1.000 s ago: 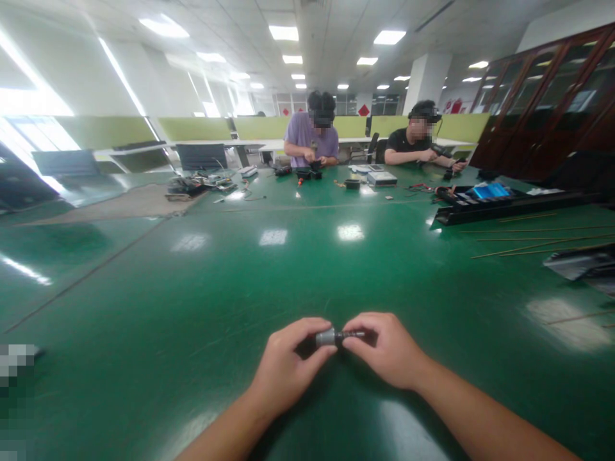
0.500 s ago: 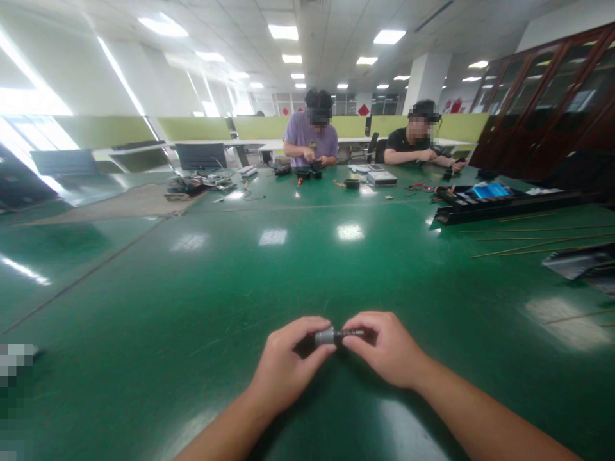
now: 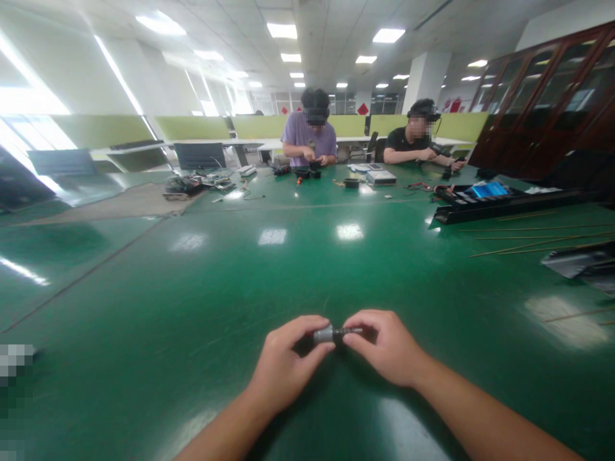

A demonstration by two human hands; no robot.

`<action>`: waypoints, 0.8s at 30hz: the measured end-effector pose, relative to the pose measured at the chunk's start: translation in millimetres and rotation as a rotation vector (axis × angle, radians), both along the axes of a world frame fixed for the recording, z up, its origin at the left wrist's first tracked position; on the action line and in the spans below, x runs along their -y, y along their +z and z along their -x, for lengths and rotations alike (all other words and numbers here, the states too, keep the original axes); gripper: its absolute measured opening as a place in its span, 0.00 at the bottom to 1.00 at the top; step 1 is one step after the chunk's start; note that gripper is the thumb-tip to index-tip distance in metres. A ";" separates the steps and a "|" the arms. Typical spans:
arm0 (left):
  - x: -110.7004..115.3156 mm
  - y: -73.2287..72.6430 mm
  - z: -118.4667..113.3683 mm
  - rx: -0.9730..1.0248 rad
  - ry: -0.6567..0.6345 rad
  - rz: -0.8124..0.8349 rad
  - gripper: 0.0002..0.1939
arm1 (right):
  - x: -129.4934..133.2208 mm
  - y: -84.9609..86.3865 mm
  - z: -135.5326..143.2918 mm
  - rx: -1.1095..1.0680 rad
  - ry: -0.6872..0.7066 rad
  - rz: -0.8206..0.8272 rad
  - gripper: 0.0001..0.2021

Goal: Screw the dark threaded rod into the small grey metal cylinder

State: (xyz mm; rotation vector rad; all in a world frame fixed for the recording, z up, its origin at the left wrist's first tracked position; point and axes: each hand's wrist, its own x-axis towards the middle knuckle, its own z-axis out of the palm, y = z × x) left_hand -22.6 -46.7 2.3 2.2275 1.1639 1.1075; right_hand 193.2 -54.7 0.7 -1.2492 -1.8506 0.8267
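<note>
A small silver cylinder that looks like a motor [image 3: 323, 335] lies sideways between the thumb and fingers of my left hand [image 3: 287, 365], just above the green tabletop. From its right end runs a thin dark, ridged shaft [image 3: 346, 331] with a lighter tip. My right hand [image 3: 391, 349] is closed around this shaft, thumb below and forefinger above. How firmly the right fingertips press on it cannot be made out. Both forearms come in from the bottom edge.
Across the green table [image 3: 240, 282] two people work with their hands on dark parts. A heap of electronic parts [image 3: 192, 184] lies at the far left. Toward the right are a long black channel [image 3: 500, 206], thin brass-coloured rods [image 3: 542, 245] and a grey metal piece [image 3: 571, 261].
Almost nothing differs. Both hands keep the same hold on the motor and its shaft, and the view has shifted very slightly.
</note>
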 end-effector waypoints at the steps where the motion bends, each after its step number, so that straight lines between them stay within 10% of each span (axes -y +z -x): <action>1: -0.2 0.2 0.0 0.000 0.003 0.003 0.11 | 0.1 -0.1 0.0 -0.002 -0.005 -0.002 0.04; 24: -0.6 -1.1 0.8 0.001 0.021 0.021 0.11 | -0.7 0.6 0.9 -0.028 -0.022 -0.017 0.04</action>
